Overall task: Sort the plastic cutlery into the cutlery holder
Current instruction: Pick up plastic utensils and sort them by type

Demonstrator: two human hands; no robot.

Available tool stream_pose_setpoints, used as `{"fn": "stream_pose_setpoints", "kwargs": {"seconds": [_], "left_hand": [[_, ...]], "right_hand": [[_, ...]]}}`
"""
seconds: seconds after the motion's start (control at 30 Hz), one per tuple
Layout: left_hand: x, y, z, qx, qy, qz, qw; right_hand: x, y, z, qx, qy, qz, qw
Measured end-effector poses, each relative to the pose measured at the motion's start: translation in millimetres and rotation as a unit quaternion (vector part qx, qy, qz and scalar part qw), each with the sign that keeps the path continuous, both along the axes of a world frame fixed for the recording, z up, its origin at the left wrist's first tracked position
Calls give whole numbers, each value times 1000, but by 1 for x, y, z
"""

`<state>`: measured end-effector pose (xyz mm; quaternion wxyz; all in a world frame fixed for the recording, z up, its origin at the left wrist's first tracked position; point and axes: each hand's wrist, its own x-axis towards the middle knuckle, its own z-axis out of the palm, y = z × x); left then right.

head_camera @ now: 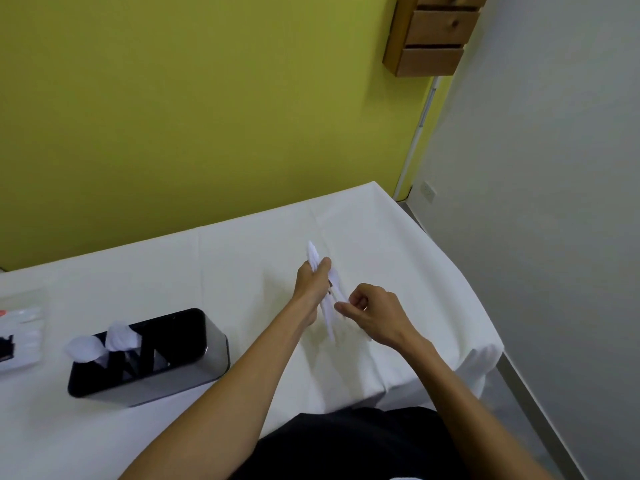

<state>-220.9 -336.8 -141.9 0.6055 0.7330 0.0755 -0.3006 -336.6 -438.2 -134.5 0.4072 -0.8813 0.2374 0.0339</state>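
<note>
Cutlery holder (149, 355) at lower left on the table (242, 244), white pieces in its left end; at centre our left hand (311, 282) grips the plastic cutlery bundle (327, 313), right hand (374, 311) curled at the handles, pinch unclear; we should draw one piece, check type, then match compartment.

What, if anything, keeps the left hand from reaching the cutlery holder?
Likely nothing, so yes: only bare tablecloth lies between the left hand, which grips white cutlery, and the cutlery holder.
</note>
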Motion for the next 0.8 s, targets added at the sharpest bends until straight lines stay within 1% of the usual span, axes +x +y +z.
{"fn": "stream_pose_setpoints", "kwargs": {"seconds": [0.17,0.3,0.37,0.43,0.47,0.6,0.73,0.8], "left_hand": [[4,20,14,-123,28,69,990],[11,56,33,-167,6,122,978],[15,79,45,-161,-31,148,975],[23,106,58,-149,-87,169,970],[26,115,66,-144,-114,174,967],[36,170,95,-120,-207,210,948],[38,219,107,-89,-263,245,929],[36,235,103,-72,-283,260,920]], "right_hand": [[2,19,3,20,-52,-41,998],[13,51,9,52,-81,-64,993],[19,71,13,91,-71,-55,992],[26,92,18,112,-68,-39,991],[28,99,21,110,-75,-32,991],[46,147,31,70,-115,45,990],[63,204,33,39,-152,155,975],[67,225,24,17,-142,203,969]]}}
